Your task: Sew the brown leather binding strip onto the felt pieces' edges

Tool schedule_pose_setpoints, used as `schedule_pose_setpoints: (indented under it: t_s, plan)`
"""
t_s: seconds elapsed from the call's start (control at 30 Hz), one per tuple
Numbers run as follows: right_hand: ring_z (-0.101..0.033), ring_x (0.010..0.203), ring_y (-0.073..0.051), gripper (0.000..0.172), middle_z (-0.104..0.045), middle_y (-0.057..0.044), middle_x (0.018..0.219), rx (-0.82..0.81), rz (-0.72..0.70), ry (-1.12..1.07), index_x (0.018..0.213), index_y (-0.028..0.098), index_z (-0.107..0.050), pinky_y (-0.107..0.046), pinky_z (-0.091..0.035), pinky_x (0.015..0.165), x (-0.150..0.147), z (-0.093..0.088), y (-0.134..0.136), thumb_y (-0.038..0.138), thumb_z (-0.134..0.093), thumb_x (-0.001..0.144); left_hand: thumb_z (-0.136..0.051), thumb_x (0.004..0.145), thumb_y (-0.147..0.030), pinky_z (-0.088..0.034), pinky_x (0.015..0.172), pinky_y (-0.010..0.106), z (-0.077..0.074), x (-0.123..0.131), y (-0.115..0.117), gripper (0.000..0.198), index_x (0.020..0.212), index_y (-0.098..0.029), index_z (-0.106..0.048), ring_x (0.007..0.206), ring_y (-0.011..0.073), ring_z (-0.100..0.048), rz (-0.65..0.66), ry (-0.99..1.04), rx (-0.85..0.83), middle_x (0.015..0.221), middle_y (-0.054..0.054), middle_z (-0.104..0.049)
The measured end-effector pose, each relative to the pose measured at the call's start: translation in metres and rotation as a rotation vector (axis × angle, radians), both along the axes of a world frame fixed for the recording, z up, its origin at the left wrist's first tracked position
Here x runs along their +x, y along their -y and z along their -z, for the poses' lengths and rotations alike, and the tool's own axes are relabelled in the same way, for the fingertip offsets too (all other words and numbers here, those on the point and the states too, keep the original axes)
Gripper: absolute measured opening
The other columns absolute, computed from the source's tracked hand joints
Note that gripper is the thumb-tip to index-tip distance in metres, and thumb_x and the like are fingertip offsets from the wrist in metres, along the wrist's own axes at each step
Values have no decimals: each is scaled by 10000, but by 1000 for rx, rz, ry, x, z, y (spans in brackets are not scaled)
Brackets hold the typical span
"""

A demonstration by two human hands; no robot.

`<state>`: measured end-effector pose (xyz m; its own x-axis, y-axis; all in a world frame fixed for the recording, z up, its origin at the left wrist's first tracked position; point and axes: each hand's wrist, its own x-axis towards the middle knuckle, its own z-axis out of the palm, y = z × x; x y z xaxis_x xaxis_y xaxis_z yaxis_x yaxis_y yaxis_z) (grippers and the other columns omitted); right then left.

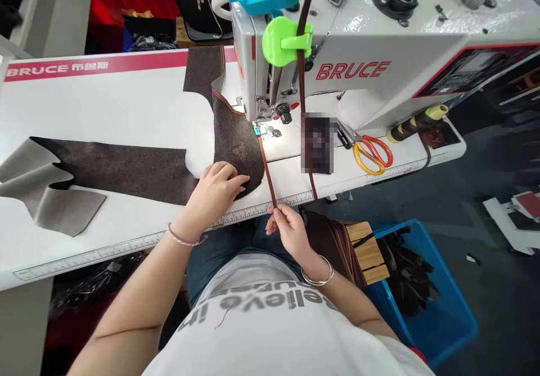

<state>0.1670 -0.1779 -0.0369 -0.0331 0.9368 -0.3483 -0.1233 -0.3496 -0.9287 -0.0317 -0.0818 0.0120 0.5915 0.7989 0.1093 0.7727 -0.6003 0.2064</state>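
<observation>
A dark brown fabric piece (236, 140) lies under the needle area of the white sewing machine (354, 67), with reddish-brown trim along part of its edge. My left hand (216, 188) rests on the fabric near the table's front edge, fingers spread and pressing down. A narrow brown binding strip (267, 169) runs from the presser foot (256, 130) toward me. My right hand (289, 227) pinches that strip just past the table edge. The fabric's long arm (126, 168) stretches left and folds over to a grey underside (31, 182).
Orange-and-yellow-handled scissors (373, 154) lie right of the machine's needle, beside a dark pixelated object (319, 145). A thread cone (417, 123) lies farther right. A blue bin (455, 308) with dark pieces stands on the floor, next to a wooden slatted surface (369, 252).
</observation>
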Motion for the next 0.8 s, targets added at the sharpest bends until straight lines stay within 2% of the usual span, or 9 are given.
schedule_pose_setpoints:
  t_s: [0.1,0.23,0.8]
  plan:
    - [-595,501,-89,486,-616,3,602,3,-2,9,903,157,-605,-200,-521,538,0,0,-1,637,-531,867,-436,983,-270,-364,1098,591,7,-3,1,338,1227,-190,-655,1319,337,-453,-6,9,55,1226,151,-588]
    - [-596,509,-84,450,-624,2,608,18,-13,36,916,159,-604,-188,-515,543,1,2,0,598,-507,900,-387,1002,-298,-313,1117,637,13,-4,10,402,1359,-248,-566,1399,347,-387,-19,-7,58,1409,128,-519]
    - [-592,490,-82,458,-617,7,596,5,5,8,887,158,-597,-184,-514,523,2,1,-3,611,-533,876,-367,1008,-300,-301,1155,593,15,-2,15,419,1379,-255,-555,1430,322,-362,-86,-29,48,1460,94,-501]
